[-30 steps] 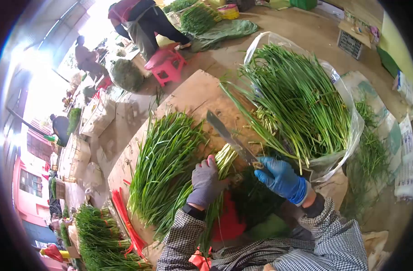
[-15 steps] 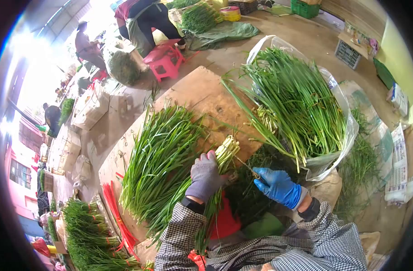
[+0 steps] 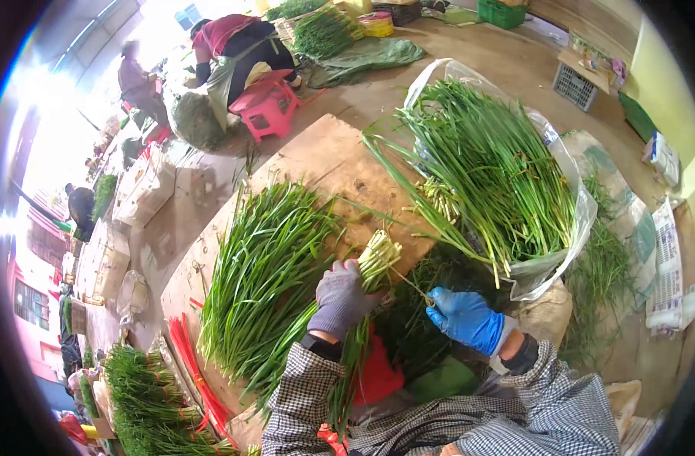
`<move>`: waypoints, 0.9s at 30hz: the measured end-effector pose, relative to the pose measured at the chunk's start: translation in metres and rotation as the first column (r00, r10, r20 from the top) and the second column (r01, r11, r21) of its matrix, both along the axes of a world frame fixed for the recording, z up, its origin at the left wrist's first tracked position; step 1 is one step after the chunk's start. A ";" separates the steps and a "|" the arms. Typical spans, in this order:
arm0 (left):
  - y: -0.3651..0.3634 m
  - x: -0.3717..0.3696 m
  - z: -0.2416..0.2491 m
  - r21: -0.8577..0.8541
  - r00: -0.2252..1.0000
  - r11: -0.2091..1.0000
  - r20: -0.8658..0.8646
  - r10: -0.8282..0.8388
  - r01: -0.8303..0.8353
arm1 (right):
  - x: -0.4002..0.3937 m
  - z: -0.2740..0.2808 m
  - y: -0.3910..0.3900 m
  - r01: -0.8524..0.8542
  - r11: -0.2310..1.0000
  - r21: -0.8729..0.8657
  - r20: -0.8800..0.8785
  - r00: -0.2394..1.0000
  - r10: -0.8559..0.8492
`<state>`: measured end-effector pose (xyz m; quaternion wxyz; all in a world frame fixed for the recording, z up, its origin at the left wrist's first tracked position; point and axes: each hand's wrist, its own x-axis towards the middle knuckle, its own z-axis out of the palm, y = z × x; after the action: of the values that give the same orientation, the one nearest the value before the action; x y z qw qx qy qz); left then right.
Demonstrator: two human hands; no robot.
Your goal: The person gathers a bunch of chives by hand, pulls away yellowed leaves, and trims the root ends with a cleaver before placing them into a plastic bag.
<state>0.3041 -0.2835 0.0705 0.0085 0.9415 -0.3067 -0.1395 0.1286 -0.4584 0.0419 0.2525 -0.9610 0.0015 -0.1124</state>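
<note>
My left hand (image 3: pixel 342 299), in a grey glove, is closed around a bunch of garlic chives (image 3: pixel 379 257), just below its pale cut ends. The green leaves trail down beneath my wrist. To the right, my right hand (image 3: pixel 466 319) in a blue glove has its fingertips pinched on a thin pale strand (image 3: pixel 410 284), which stretches from the bunch's pale ends to those fingers. A large heap of garlic chives (image 3: pixel 267 273) spreads over the wooden board (image 3: pixel 328 152) left of my hands. Dark green trimmings lie below, between the two hands.
Beyond my right hand sits a clear plastic bag (image 3: pixel 583 228) full of chives. Red ties (image 3: pixel 191 365) lie at the board's left edge, near tied bundles (image 3: pixel 146 387). Farther off are a pink stool (image 3: pixel 265 106), a person bending over (image 3: pixel 241 49) and a grey crate (image 3: pixel 575 86).
My view has shifted slightly, bringing more of the bending person into sight. My right hand sits marginally lower relative to the bunch, the strand still running to its fingers. My left hand keeps its grip.
</note>
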 end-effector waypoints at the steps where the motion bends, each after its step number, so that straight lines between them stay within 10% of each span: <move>1: 0.000 0.001 -0.002 -0.004 1.000 1.000 -0.002 -0.008 0.008 | -0.001 0.001 -0.002 0.008 1.000 -0.004 -0.002 1.000 -0.008; 12: 0.004 0.004 -0.017 0.024 0.996 0.996 0.007 -0.089 0.089 | 0.092 -0.014 0.007 -0.042 0.980 0.196 -0.236 0.968 0.088; 22: 0.015 -0.007 -0.013 -0.096 0.989 0.987 0.077 -0.123 0.130 | 0.054 -0.006 -0.035 0.126 0.992 -0.002 -0.271 0.955 -0.122; 27: 0.015 -0.012 -0.012 -0.013 0.976 0.982 0.107 -0.187 0.189 | 0.088 -0.026 -0.025 0.141 0.989 0.037 -0.002 0.990 -0.141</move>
<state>0.2917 -0.2684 0.0586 -0.0099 0.9141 -0.3961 -0.0860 0.2169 -0.4833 0.0158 0.2616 -0.9536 0.0716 -0.1303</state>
